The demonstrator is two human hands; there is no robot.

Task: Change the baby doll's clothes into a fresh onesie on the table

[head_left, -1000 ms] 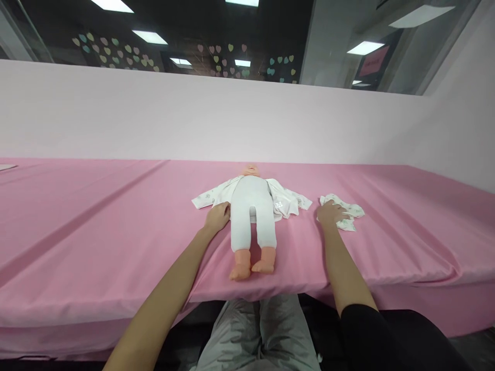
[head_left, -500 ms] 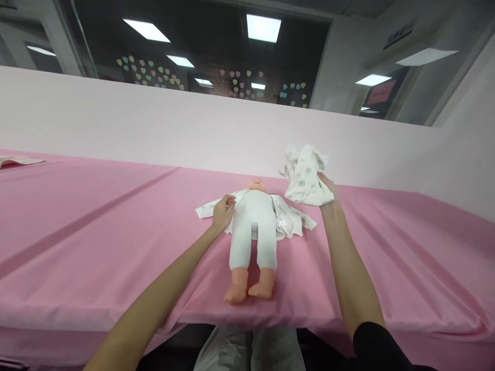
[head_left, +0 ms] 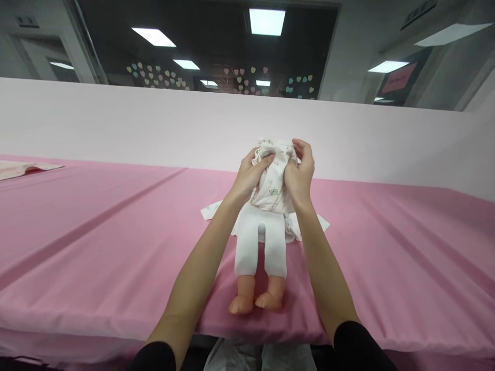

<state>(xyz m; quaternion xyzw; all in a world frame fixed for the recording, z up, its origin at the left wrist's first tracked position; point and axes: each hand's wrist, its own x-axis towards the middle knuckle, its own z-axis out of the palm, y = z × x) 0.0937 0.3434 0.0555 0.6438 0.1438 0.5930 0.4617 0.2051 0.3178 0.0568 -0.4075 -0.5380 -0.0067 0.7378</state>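
A baby doll point(head_left: 260, 252) in a white bodysuit lies on its back on the pink table point(head_left: 96, 221), bare feet toward me near the front edge. An opened white printed top point(head_left: 211, 210) is spread under it. Above the doll's chest I hold up a small white printed garment point(head_left: 270, 180) with both hands. My left hand point(head_left: 250, 172) grips its left side and my right hand point(head_left: 299, 172) grips its right side, fingers curled on the cloth. The garment hides the doll's head.
A pale pink partition wall point(head_left: 154, 123) runs along the back of the table. A folded light cloth point(head_left: 23, 168) lies at the far left edge. My grey-trousered legs point(head_left: 247, 358) show below the table's front edge.
My right hand picked the small garment up off the table at the right and carried it over the doll. My left hand left the doll's side and took hold of the garment too.
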